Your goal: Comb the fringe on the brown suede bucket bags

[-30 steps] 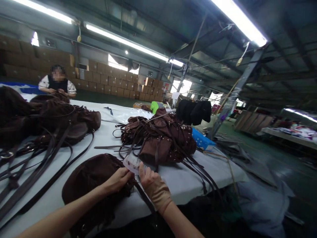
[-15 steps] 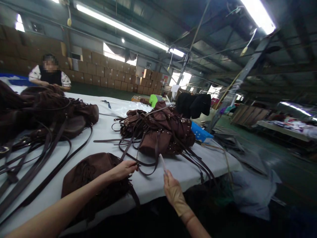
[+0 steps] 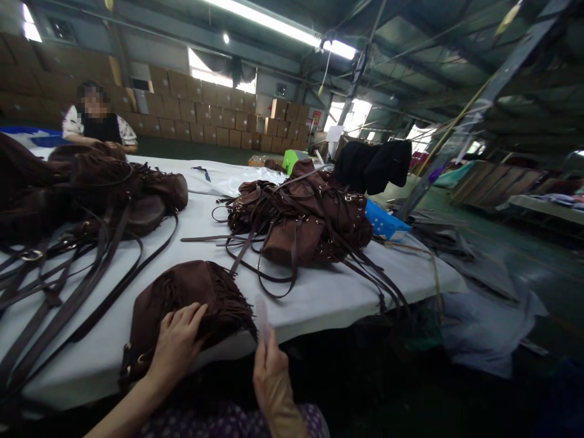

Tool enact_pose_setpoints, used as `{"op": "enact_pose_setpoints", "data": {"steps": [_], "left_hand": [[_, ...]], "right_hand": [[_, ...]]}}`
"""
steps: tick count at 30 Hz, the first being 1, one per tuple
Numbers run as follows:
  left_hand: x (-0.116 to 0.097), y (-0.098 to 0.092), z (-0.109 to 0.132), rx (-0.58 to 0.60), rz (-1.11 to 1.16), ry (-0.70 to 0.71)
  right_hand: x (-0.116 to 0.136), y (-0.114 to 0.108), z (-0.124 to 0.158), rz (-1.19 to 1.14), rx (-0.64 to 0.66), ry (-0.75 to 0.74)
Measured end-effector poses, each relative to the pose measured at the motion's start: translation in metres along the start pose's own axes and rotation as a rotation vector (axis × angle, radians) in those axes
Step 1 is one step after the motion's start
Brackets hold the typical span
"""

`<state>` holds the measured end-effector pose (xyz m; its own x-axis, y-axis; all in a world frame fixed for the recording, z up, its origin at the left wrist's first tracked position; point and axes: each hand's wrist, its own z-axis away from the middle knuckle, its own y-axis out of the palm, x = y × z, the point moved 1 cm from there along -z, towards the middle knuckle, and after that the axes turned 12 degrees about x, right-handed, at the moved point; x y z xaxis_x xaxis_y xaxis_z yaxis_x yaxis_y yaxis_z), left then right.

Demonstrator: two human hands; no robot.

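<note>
1. Now the left hand [image 3: 176, 342], fingers spread, presses the fringed bag [image 3: 205, 292] at the worktop's [image 3: 319, 295] near edge.
2. Beside it, the right hand [image 3: 269, 368] pinches a pale tag [image 3: 262, 313].
3. Likely tag handling: joining them needs the bag held steady.

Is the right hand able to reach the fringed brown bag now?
Probably yes: the right hand hovers beside the fringed brown bag, nothing between them, though it holds a pale tag.

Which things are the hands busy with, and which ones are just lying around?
In hand:
left hand flat on the fringed brown bag
right hand pinching a pale tag, blurred

Lying about:
pile of brown bags mid-table
second bag pile with long straps, left
blue box
black garment
</note>
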<state>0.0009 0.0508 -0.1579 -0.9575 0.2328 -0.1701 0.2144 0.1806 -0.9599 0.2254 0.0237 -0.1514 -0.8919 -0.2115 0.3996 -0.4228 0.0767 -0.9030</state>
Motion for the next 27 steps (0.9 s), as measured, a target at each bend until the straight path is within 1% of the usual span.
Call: {"op": "enact_pose_setpoints", "data": {"steps": [2, 3, 4, 5, 6, 7, 9, 12, 13, 14, 15, 16, 17, 18, 20, 22, 23, 24, 25, 26, 27], "left_hand": [[0.003, 0.000, -0.003, -0.014, 0.023, 0.062], [0.006, -0.002, -0.005, -0.017, 0.037, 0.092], [0.008, -0.005, -0.006, -0.020, 0.051, 0.122], [0.011, -0.008, -0.006, -0.022, 0.066, 0.151], [0.014, -0.012, -0.006, -0.023, 0.082, 0.177], [0.018, -0.015, -0.005, -0.022, 0.102, 0.200], [0.026, -0.021, -0.001, -0.016, 0.151, 0.234], [0.038, -0.029, 0.005, -0.023, 0.216, 0.230], [0.041, -0.031, 0.007, -0.032, 0.235, 0.225], [0.042, -0.032, 0.008, -0.043, 0.249, 0.223], [0.042, -0.032, 0.010, -0.055, 0.256, 0.223], [0.040, -0.032, 0.011, -0.065, 0.256, 0.229], [0.037, -0.032, 0.011, -0.071, 0.247, 0.239], [0.033, -0.032, 0.012, -0.074, 0.232, 0.254], [0.023, -0.035, 0.012, -0.075, 0.194, 0.302], [0.015, -0.041, 0.014, -0.062, 0.153, 0.376], [0.012, -0.045, 0.015, -0.057, 0.133, 0.411], [0.011, -0.049, 0.017, -0.052, 0.118, 0.438], [0.012, -0.054, 0.019, -0.048, 0.115, 0.453], [0.014, -0.058, 0.022, -0.043, 0.125, 0.458], [0.017, -0.061, 0.025, -0.045, 0.149, 0.455]], "right_hand": [[0.030, 0.014, -0.011, 0.075, 0.086, -0.063], [0.041, 0.020, -0.016, 0.134, 0.143, -0.073], [0.047, 0.026, -0.019, 0.212, 0.202, -0.076], [0.048, 0.029, -0.021, 0.296, 0.248, -0.063], [0.042, 0.029, -0.022, 0.375, 0.267, -0.033], [0.031, 0.025, -0.021, 0.439, 0.264, -0.002], [-0.007, 0.009, -0.015, 0.525, 0.225, 0.056], [-0.074, -0.029, 0.002, 0.556, 0.157, 0.153], [-0.090, -0.041, 0.008, 0.539, 0.130, 0.195], [-0.100, -0.051, 0.012, 0.502, 0.108, 0.236], [-0.101, -0.057, 0.016, 0.455, 0.091, 0.270], [-0.094, -0.059, 0.017, 0.392, 0.079, 0.284], [-0.080, -0.058, 0.018, 0.314, 0.076, 0.265], [-0.058, -0.052, 0.018, 0.242, 0.080, 0.221], [-0.005, -0.035, 0.014, 0.115, 0.109, 0.039], [0.040, -0.016, 0.008, 0.175, 0.206, -0.082], [0.054, -0.008, 0.005, 0.232, 0.259, -0.112], [0.061, -0.001, 0.003, 0.293, 0.301, -0.116], [0.059, 0.004, 0.001, 0.343, 0.324, -0.101], [0.051, 0.007, 0.000, 0.382, 0.329, -0.067], [0.037, 0.008, 0.001, 0.411, 0.318, -0.018]]}}
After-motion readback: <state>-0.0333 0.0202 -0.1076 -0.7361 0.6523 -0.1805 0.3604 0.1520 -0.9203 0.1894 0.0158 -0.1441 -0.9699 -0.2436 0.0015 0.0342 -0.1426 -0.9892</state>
